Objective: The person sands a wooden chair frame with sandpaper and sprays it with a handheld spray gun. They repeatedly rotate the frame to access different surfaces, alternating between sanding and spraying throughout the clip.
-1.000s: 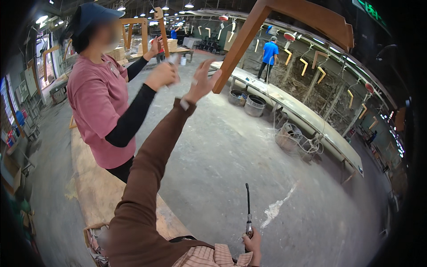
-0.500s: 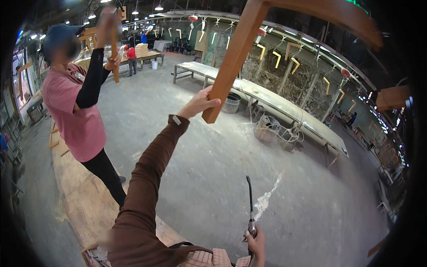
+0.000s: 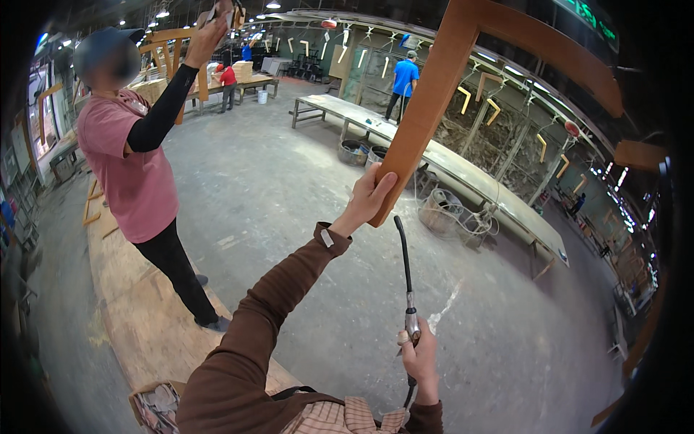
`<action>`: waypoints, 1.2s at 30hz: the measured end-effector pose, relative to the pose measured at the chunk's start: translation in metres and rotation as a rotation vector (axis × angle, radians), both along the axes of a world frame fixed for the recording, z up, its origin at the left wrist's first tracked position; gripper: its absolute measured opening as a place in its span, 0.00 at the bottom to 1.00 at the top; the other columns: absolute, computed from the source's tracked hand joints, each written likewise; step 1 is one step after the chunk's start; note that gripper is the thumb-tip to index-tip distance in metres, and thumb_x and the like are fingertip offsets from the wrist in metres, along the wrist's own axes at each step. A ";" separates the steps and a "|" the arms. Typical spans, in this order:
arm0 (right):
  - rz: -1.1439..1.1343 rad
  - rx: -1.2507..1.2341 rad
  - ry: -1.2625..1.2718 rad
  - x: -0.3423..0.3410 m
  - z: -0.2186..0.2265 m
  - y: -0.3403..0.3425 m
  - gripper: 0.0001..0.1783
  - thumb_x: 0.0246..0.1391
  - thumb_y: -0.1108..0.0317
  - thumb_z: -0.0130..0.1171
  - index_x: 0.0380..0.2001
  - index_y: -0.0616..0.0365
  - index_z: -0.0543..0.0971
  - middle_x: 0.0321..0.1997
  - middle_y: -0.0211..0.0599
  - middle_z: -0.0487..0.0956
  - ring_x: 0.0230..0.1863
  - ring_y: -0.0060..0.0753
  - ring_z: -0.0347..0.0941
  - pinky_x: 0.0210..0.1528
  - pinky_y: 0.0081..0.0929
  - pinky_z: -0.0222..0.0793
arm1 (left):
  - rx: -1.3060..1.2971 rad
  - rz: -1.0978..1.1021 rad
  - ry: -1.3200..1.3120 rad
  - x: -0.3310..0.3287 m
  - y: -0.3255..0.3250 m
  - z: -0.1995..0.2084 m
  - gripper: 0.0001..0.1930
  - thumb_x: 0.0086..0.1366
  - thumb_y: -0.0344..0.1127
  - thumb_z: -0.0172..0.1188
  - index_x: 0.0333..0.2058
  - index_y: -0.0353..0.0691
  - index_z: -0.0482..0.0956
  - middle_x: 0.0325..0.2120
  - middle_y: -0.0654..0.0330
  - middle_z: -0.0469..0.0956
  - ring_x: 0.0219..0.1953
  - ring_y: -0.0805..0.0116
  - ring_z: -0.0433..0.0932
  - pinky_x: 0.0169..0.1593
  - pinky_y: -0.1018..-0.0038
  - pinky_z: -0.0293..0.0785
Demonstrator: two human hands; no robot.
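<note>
Left hand (image 3: pixel 370 195): clasped on the lower end of a reddish-brown, L-shaped wooden frame (image 3: pixel 428 119), thumb laid across the near face. The frame rises from this hand at a slant, its upper limb running off to the right, above both hands. Right hand (image 3: pixel 421 354): lower and nearer the body, fingers wrapped about a silver metal hand tool with a thin black nozzle (image 3: pixel 411 320). The nozzle points upward—its tip just beside the frame's lower end; contact cannot be told.

Beyond the left hand stands a long, pale-topped table (image 3: pixel 470 177); a round grey bucket (image 3: pixel 437 215) sits past the nozzle, to its right. Well to the left of the left hand, a co-worker in a pink shirt (image 3: pixel 130 166) raises an arm—what that hand pinches cannot be told.
</note>
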State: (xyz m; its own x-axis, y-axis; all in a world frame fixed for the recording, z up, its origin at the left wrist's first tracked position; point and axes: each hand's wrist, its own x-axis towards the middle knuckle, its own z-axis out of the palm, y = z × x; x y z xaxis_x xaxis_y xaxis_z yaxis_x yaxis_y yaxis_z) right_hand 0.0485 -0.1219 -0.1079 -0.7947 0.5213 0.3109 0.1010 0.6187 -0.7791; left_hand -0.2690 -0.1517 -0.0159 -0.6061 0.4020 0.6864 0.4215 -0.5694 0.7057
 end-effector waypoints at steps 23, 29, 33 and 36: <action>-0.079 0.191 0.291 -0.061 0.162 0.022 0.19 0.58 0.59 0.53 0.45 0.63 0.70 0.21 0.32 0.68 0.20 0.22 0.69 0.24 0.22 0.65 | -0.016 0.256 0.138 0.010 -0.021 -0.002 0.16 0.65 0.46 0.56 0.38 0.37 0.70 0.25 0.54 0.78 0.27 0.65 0.78 0.30 0.71 0.70; -0.152 0.371 0.337 -0.064 0.191 0.026 0.25 0.58 0.52 0.54 0.47 0.64 0.70 0.20 0.31 0.67 0.20 0.24 0.68 0.23 0.25 0.63 | -0.066 0.219 0.091 0.023 -0.023 -0.003 0.15 0.66 0.45 0.55 0.39 0.37 0.71 0.26 0.59 0.77 0.28 0.76 0.73 0.33 0.76 0.70; -0.287 0.337 0.476 -0.056 0.202 0.033 0.22 0.59 0.56 0.55 0.46 0.65 0.69 0.21 0.30 0.68 0.19 0.20 0.65 0.22 0.22 0.61 | -0.057 0.297 0.121 0.027 -0.022 -0.003 0.15 0.66 0.43 0.56 0.41 0.37 0.72 0.27 0.58 0.77 0.28 0.75 0.74 0.32 0.75 0.70; -0.338 0.238 0.543 -0.040 0.204 0.041 0.21 0.58 0.59 0.56 0.46 0.64 0.69 0.25 0.30 0.69 0.23 0.18 0.66 0.24 0.18 0.64 | -0.019 0.376 0.137 0.023 -0.021 -0.005 0.15 0.64 0.43 0.58 0.41 0.37 0.72 0.27 0.56 0.79 0.29 0.70 0.77 0.32 0.73 0.71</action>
State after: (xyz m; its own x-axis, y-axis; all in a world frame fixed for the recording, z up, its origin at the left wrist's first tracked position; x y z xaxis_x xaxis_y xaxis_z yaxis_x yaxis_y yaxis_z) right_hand 0.0087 -0.0808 0.0963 -0.2992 0.5817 0.7564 -0.0484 0.7825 -0.6208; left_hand -0.2461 -0.1725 -0.0210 -0.6166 0.1829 0.7657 0.6893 -0.3444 0.6373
